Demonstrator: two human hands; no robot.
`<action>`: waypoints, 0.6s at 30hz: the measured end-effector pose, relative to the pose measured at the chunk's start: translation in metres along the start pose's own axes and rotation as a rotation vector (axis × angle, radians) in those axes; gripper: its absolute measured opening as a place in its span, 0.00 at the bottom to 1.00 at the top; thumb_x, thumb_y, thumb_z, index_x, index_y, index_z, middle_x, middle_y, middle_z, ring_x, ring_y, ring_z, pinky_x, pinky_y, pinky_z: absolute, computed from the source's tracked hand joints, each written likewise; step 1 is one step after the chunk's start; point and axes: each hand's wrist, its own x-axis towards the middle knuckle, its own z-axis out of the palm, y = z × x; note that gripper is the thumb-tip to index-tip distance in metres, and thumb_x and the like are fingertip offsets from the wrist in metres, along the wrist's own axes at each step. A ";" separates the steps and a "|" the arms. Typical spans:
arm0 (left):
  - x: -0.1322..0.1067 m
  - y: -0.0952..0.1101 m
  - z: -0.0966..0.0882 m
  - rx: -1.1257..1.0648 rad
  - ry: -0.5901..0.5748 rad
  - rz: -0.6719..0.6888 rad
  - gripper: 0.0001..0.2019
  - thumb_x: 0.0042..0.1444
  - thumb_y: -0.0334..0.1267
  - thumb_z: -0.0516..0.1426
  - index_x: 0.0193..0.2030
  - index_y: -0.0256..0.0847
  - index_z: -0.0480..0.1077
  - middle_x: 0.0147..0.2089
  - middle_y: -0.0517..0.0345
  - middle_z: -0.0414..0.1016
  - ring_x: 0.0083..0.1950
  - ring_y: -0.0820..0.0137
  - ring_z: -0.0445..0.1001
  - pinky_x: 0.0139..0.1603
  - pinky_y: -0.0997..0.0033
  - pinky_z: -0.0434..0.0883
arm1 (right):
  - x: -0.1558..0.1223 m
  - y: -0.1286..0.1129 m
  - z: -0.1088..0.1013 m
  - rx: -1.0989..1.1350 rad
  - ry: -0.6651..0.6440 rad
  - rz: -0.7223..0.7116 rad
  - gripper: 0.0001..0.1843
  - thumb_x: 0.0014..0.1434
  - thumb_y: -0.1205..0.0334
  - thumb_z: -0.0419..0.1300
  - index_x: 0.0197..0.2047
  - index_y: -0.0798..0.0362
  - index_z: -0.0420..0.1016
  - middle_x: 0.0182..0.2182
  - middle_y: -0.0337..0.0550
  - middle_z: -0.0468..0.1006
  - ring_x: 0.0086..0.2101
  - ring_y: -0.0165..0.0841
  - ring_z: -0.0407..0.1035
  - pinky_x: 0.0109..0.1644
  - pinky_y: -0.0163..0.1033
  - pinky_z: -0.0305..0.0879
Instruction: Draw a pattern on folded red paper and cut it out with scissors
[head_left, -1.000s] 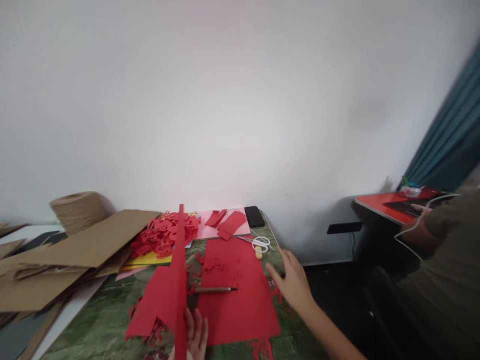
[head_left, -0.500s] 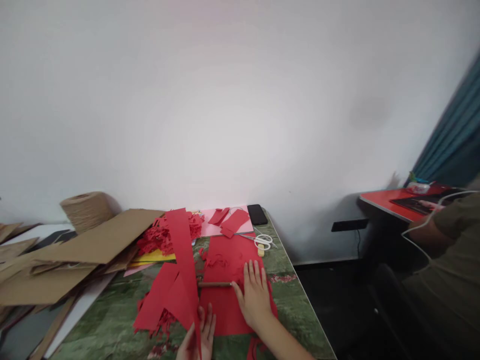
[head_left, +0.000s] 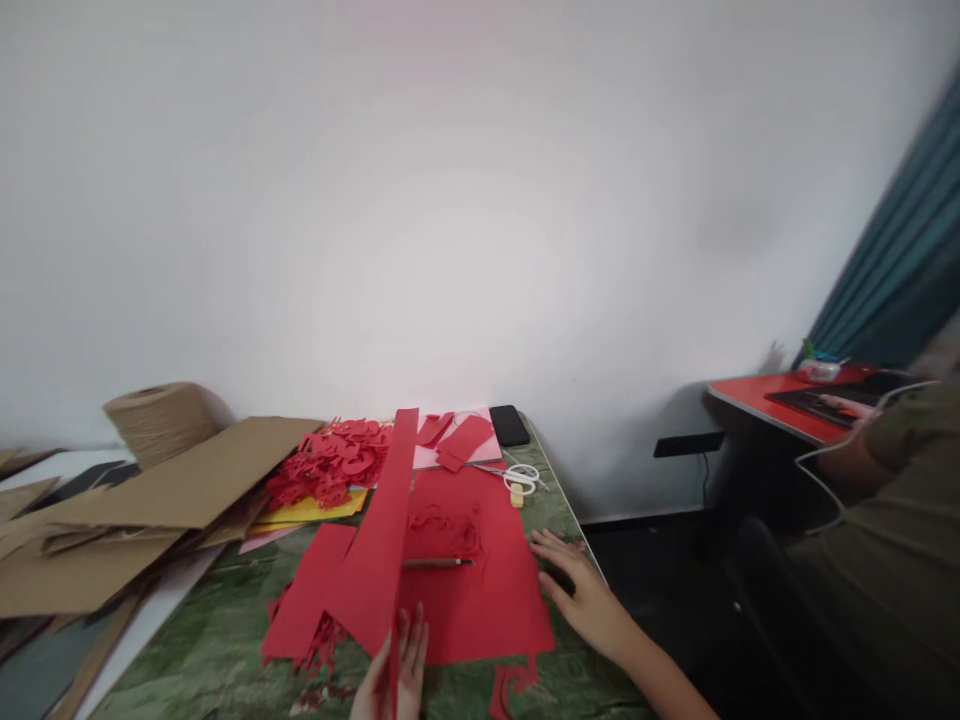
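Observation:
My left hand (head_left: 405,668) is at the front of the table, with a long red paper strip (head_left: 391,520) gripped between its thumb and straight fingers. The strip stands on edge and slants toward the wall. To the right of it lies a red paper sheet (head_left: 480,600), bearing small red scraps and a pencil (head_left: 439,562). My right hand (head_left: 581,595) is open beside the sheet's right edge, near the table edge, holding nothing. Scissors (head_left: 523,478) with white handles and a yellow eraser (head_left: 517,495) lie behind the sheet. More red paper (head_left: 311,590) rests to the left.
Brown cardboard pieces (head_left: 150,500) and a twine spool (head_left: 161,425) crowd the left. A heap of red cutouts (head_left: 330,465) sits on yellow paper. A black phone (head_left: 509,426) lies at the back. A person (head_left: 885,480) sits at a red desk (head_left: 765,400) to the right.
My right hand has moved right, off the red sheet toward the table edge. The strip in my left hand has swung upright, its top shifting right. The view has turned slightly.

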 end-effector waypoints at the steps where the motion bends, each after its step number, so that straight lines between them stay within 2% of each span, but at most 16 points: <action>1: -0.002 -0.001 0.003 0.003 0.012 0.013 0.21 0.52 0.21 0.43 0.32 0.39 0.77 0.40 0.52 0.77 0.49 0.65 0.71 0.57 0.60 0.61 | -0.007 0.001 -0.009 -0.016 -0.060 -0.017 0.23 0.54 0.59 0.53 0.54 0.50 0.64 0.57 0.47 0.62 0.57 0.37 0.52 0.60 0.51 0.45; 3: -0.006 -0.004 0.009 0.010 0.043 0.031 0.21 0.52 0.21 0.43 0.31 0.38 0.77 0.40 0.51 0.77 0.47 0.65 0.72 0.55 0.60 0.63 | -0.016 -0.003 -0.020 -0.058 -0.147 -0.035 0.27 0.53 0.58 0.55 0.57 0.47 0.61 0.59 0.45 0.59 0.58 0.38 0.49 0.61 0.52 0.43; 5: -0.008 -0.005 0.014 0.014 0.073 0.078 0.21 0.52 0.21 0.44 0.32 0.38 0.76 0.40 0.51 0.77 0.46 0.65 0.73 0.53 0.61 0.65 | -0.019 -0.010 -0.022 -0.106 -0.157 -0.022 0.27 0.52 0.57 0.56 0.57 0.46 0.61 0.59 0.43 0.58 0.58 0.38 0.49 0.61 0.51 0.43; 9: -0.008 -0.003 0.017 -0.014 0.141 -0.018 0.21 0.52 0.21 0.43 0.28 0.38 0.77 0.37 0.51 0.78 0.45 0.65 0.74 0.54 0.60 0.63 | -0.013 -0.015 -0.012 -0.193 -0.048 0.002 0.20 0.54 0.59 0.54 0.51 0.47 0.68 0.55 0.44 0.65 0.55 0.39 0.56 0.59 0.50 0.50; 13: -0.007 -0.002 0.016 -0.015 0.132 0.039 0.21 0.52 0.21 0.43 0.29 0.39 0.77 0.38 0.51 0.78 0.45 0.66 0.73 0.56 0.60 0.62 | -0.008 -0.010 -0.004 -0.253 0.020 -0.043 0.17 0.56 0.60 0.52 0.49 0.45 0.69 0.52 0.45 0.68 0.52 0.39 0.60 0.56 0.49 0.55; 16: -0.007 -0.002 0.014 -0.020 0.137 -0.009 0.21 0.52 0.21 0.43 0.28 0.38 0.77 0.38 0.50 0.78 0.46 0.65 0.73 0.56 0.60 0.62 | -0.010 -0.005 -0.002 -0.245 0.099 -0.044 0.15 0.57 0.61 0.51 0.46 0.47 0.72 0.49 0.47 0.70 0.50 0.39 0.63 0.55 0.49 0.56; 18: -0.007 -0.003 0.014 -0.023 0.117 0.008 0.21 0.53 0.22 0.43 0.29 0.38 0.77 0.38 0.49 0.78 0.46 0.65 0.73 0.55 0.60 0.63 | -0.013 -0.002 -0.001 -0.214 0.139 -0.030 0.15 0.58 0.61 0.50 0.45 0.49 0.73 0.47 0.48 0.72 0.49 0.39 0.64 0.55 0.48 0.57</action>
